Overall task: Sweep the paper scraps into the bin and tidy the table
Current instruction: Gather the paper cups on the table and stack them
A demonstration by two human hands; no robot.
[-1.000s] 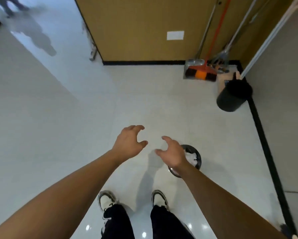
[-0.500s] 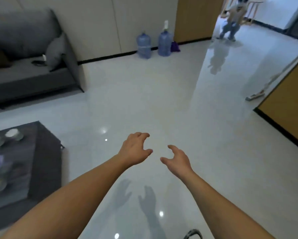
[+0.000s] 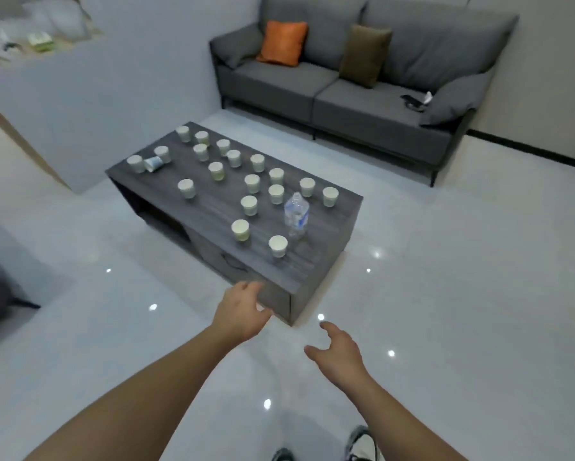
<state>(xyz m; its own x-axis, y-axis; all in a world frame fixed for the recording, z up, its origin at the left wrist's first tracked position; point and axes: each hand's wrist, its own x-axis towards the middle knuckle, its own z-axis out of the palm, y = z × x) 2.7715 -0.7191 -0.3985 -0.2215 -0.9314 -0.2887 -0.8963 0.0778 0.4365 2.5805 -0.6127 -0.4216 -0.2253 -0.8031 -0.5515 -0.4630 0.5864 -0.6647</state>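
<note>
A low grey wooden coffee table (image 3: pixel 316 261) stands ahead of me on the glossy floor. Several white paper cups stand upright on it, the nearest (image 3: pixel 278 246) by the front corner, and one cup (image 3: pixel 153 163) lies on its side at the far left. A clear plastic water bottle (image 3: pixel 296 215) stands near the right edge. My left hand (image 3: pixel 242 311) hovers in front of the table's near corner, fingers apart and holding nothing. My right hand (image 3: pixel 339 354) is lower and to the right over the floor, also empty with fingers spread. No bin is in view.
A grey sofa (image 3: pixel 362 88) with an orange cushion (image 3: pixel 283 43) and a brown cushion (image 3: pixel 366 54) stands behind the table. A pale partition wall (image 3: pixel 96 104) rises at the left. Shiny white floor surrounds the table. My shoes (image 3: pixel 359 444) show at the bottom.
My view has swung from the corner with the bins and brooms, across the open floor, to the coffee table and sofa. Both hands stay out front, empty.
</note>
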